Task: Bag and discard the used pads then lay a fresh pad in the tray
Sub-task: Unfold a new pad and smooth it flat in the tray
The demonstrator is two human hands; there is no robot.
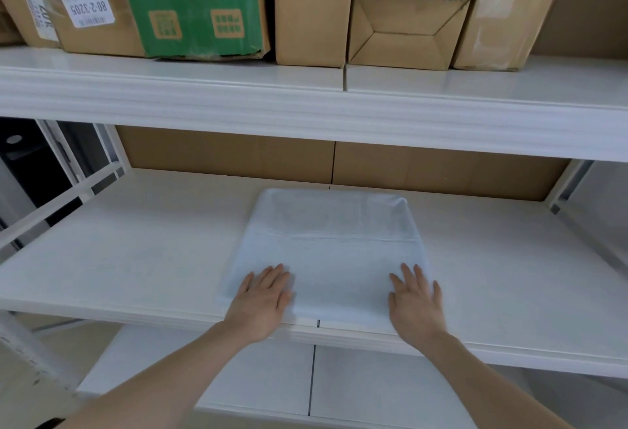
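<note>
A pale blue pad lies flat on the middle shelf of a white rack, its near edge reaching the shelf's front lip. The left hand rests on the pad's near left corner, fingers straight and spread. The right hand lies the same way on the near right corner, palm down. On the upper shelf stand cardboard boxes and a green box.
</note>
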